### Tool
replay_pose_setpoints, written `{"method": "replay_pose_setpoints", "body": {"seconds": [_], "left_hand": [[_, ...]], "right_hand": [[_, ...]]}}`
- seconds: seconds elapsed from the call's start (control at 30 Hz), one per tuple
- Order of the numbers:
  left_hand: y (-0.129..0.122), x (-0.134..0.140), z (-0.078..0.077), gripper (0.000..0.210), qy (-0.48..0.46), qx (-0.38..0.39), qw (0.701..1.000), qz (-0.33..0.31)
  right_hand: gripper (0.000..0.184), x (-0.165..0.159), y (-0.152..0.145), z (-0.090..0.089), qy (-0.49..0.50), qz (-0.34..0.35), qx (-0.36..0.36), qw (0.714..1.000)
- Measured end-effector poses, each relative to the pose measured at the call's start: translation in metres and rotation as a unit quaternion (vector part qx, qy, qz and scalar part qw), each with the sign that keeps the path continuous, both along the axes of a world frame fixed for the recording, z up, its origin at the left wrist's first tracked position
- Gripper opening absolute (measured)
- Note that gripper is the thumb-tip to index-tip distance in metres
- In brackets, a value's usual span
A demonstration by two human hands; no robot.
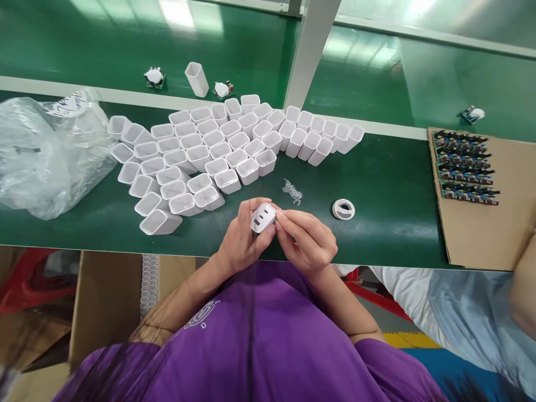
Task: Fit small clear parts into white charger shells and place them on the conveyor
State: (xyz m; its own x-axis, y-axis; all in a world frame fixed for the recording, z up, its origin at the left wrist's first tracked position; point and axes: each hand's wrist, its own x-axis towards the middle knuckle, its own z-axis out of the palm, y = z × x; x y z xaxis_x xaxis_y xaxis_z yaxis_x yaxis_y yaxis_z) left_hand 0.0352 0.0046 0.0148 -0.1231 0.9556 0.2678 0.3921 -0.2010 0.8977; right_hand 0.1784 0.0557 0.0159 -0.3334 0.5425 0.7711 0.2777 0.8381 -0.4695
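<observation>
My left hand (243, 237) is wrapped round a white charger housing (258, 224), whose end face with several dark port slots points up at me. Thumb and forefinger of my right hand (307, 237) are pinched together against the housing's right edge; whatever lies between them is hidden. Just beyond my hands is a small pile of tiny clear plastic pieces (292, 191). A white ring-shaped roll (343, 209) lies to the right of my right hand on the green table (389, 218).
Many open white housings (209, 139) stand in rows ahead and left, beside a clear plastic bag (46, 162). Cardboard with circuit boards (464, 167) lies at right, near a person's arm (525, 285). A metal post (312, 53) rises behind. One housing (196, 80) sits on the back ledge.
</observation>
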Motion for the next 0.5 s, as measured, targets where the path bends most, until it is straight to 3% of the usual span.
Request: {"method": "replay_pose_setpoints", "body": {"seconds": [0.1,0.2,0.33,0.5], "left_hand": [[0.000,-0.002,0.002,0.034,0.028,0.024,0.999,0.008],[0.001,-0.006,0.006,0.029,-0.004,0.012,1.000,-0.004],[0.001,-0.010,0.010,0.033,-0.077,-0.049,0.995,-0.031],[0.000,-0.012,0.006,0.029,-0.112,-0.060,0.992,0.010]], "right_hand": [[0.030,0.001,-0.001,0.000,-0.006,0.030,-0.022,0.999],[0.026,0.002,-0.001,0.006,0.043,0.057,-0.147,0.987],[0.017,0.002,0.006,0.014,0.075,0.097,-0.307,0.944],[0.014,-0.002,0.009,0.016,0.090,0.141,-0.368,0.915]]}}
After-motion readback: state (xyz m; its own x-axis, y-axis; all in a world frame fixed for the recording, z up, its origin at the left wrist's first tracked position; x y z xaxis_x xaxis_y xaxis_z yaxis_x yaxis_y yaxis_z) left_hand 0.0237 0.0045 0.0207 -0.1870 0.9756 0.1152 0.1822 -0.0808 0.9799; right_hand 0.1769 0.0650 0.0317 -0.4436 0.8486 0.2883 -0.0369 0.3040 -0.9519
